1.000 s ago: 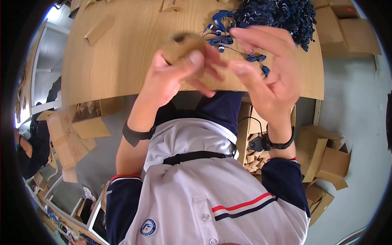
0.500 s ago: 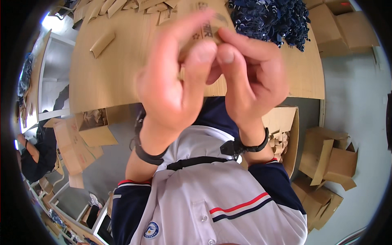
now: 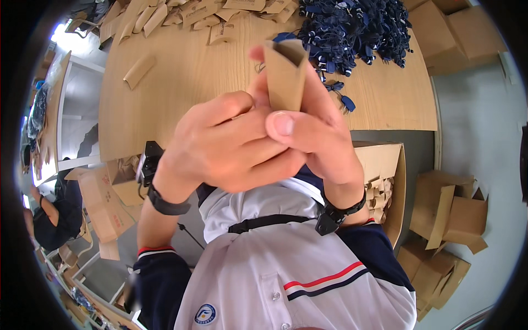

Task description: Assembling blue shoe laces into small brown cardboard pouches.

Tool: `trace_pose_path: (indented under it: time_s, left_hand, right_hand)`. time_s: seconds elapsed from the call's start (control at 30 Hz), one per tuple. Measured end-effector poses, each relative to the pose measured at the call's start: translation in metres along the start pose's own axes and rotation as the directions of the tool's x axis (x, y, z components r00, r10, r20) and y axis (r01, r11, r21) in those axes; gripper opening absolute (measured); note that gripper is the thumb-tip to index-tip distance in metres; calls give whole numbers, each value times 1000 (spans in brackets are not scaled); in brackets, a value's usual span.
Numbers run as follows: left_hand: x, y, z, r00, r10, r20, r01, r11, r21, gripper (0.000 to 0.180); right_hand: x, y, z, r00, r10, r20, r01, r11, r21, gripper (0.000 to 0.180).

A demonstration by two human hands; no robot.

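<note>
Watching the frame's upper centre, I see the brown carton [image 3: 286, 82] gripped in my right hand [image 3: 333, 140]; my left hand [image 3: 223, 143] curls below, its hold unclear. Dark blue cables [image 3: 355, 33] heap upper right, folded packets [image 3: 199, 12] upper left.

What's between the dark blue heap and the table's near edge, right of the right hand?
In the head view, beside the right hand: loose dark blue pieces near the heap, then bare tabletop.
</note>
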State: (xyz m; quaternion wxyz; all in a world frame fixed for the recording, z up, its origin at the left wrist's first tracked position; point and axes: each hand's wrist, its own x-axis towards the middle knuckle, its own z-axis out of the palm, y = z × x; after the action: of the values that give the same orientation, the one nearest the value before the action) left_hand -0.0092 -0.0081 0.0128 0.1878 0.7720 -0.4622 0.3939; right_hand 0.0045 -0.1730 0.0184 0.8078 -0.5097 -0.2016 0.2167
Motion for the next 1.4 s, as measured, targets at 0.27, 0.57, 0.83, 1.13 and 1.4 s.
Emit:
trace_pose_path:
  time_s: [0.27,0.57,0.83,1.13,1.4]
  left_hand:
    - [13,-25,-37,919,-347,188,385,893,-231,34]
    - [-3,-13,-17,666,-684,297,678,389,-624,34]
    - [14,3,-7,397,-707,586,574,-308,-759,44]
    - [-13,-3,6,880,-473,-44,410,803,-433,75]
    - [-2,8,30,958,-260,-119,264,964,20,55]
  right_hand:
    - [-12,-2,2,967,228,116,-244,959,146,21]
    - [3,20,7,929,-367,-41,239,684,-689,26]
    - [7,7,-15,910,-376,176,378,573,-727,35]
    - [-14,4,-12,998,-63,-31,53,967,-250,30]
    - [-7,28,-4,946,-295,-137,280,953,-115,28]
